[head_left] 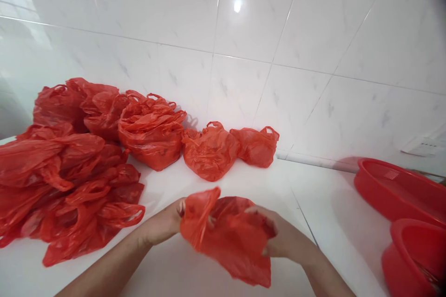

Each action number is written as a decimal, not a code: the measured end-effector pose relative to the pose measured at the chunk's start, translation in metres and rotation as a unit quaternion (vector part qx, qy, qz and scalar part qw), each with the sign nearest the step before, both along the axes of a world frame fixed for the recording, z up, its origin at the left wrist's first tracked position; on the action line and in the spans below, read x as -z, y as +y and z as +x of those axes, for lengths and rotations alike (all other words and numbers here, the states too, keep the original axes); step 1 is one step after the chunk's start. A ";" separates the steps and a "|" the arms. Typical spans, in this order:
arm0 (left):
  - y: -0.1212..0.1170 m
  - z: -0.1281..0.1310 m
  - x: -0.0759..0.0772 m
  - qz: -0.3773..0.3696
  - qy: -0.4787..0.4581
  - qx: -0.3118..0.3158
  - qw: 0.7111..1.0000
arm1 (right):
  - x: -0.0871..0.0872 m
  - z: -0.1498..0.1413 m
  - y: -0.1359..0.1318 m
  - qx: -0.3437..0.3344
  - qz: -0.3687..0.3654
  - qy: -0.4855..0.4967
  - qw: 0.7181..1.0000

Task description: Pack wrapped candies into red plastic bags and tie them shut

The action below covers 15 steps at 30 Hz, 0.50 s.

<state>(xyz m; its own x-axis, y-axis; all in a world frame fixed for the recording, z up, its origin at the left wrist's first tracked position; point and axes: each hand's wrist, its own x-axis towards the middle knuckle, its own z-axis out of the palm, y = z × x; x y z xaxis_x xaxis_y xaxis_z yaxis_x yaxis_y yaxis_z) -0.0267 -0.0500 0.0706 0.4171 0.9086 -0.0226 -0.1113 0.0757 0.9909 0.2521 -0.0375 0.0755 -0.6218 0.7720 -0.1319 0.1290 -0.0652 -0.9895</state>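
A thin red plastic bag point(233, 243) hangs slightly crumpled between my two hands, just above the white tabletop. My left hand point(171, 222) is closed on the bag's left side, with part of its fingers behind the film. At the bag's right side my right hand point(278, 236) grips the upper edge, its fingers curled over the film and partly hidden. The bag's mouth gapes a little at the top, and its lower corner points down to the right.
A large heap of loose red bags point(87, 195) covers the left of the white table point(167, 269). Filled or bunched red bags point(211, 151) line the tiled wall point(244, 88). Two red plastic basins, one oval point(379, 190) and one nearer point(395, 260), stand on the right.
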 end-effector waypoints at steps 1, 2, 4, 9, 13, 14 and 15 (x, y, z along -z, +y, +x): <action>-0.005 -0.001 0.000 -0.007 0.017 0.026 1.000 | 0.002 -0.002 -0.003 -0.013 0.000 -0.036 0.999; -0.007 -0.001 0.000 -0.015 0.028 0.052 0.998 | 0.003 -0.004 -0.004 -0.016 0.003 -0.058 0.998; -0.004 -0.001 0.001 -0.035 0.021 0.062 0.997 | 0.006 -0.004 -0.001 0.005 0.009 -0.047 0.999; 0.029 0.013 0.000 -0.065 -0.123 -0.052 0.989 | -0.008 -0.004 0.024 0.182 -0.025 0.206 0.961; 0.053 0.039 -0.016 -0.035 -0.237 -0.140 0.961 | -0.034 -0.015 0.040 0.228 -0.010 0.362 0.904; 0.056 0.045 -0.019 -0.030 -0.259 -0.159 0.952 | -0.039 -0.019 0.041 0.227 -0.005 0.371 0.900; 0.059 0.052 -0.022 -0.033 -0.276 -0.179 0.944 | -0.043 -0.022 0.042 0.225 0.000 0.374 0.900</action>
<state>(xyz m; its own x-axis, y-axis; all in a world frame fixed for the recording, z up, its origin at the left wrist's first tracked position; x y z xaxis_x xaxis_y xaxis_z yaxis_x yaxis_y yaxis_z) 0.0251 0.0087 0.0925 0.0493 0.9977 0.0470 -0.6398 -0.0046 0.7685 0.2300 0.0048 0.1186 -0.1605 0.9677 0.1944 -0.6127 0.0568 -0.7883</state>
